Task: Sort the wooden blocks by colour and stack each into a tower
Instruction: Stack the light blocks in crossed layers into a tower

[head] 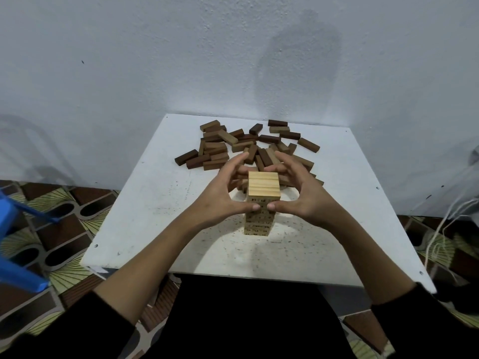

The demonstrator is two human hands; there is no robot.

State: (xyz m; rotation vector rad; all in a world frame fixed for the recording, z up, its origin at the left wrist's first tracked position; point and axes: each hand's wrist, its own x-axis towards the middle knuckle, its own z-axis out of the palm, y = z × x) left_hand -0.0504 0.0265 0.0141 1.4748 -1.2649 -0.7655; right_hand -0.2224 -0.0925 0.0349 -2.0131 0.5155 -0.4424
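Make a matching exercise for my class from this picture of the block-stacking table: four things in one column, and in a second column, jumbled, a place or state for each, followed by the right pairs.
Things
1. light wooden tower
2. loose brown blocks
3. left hand
4. blue plastic stool

Places or states
A. on the patterned floor at the left edge of the view
B. standing upright near the middle of the white table
C. scattered in a pile at the table's far side, by the wall
D. thumb tip pressing the tower's near face, fingers curved round its left side

Pairs: 1-B, 2-C, 3-D, 4-A
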